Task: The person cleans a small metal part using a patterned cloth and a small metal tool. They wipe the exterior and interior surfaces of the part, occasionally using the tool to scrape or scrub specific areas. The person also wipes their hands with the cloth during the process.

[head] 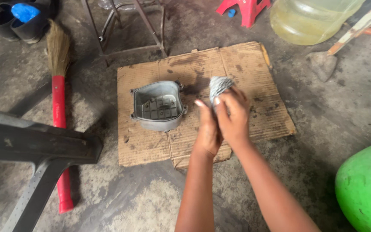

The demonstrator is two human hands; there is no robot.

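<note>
My left hand (207, 129) and my right hand (235, 114) are pressed together over a sheet of brown cardboard (254, 64) on the floor. Both close around a crumpled grey rag (219, 86), which sticks up above the fingers. Just left of my hands a grey metal engine cover (157, 105) lies on the cardboard with its hollow, ribbed inside facing up. Neither hand touches the cover.
A broom with a red handle (59, 111) lies at the left. A dark plastic chair leg (39, 150) crosses the lower left. A metal stool frame (129, 30), a large clear yellowish water jug (310, 19), a red stool (247, 8), black boots (18, 21) and a green round object (366, 184) surround the cardboard.
</note>
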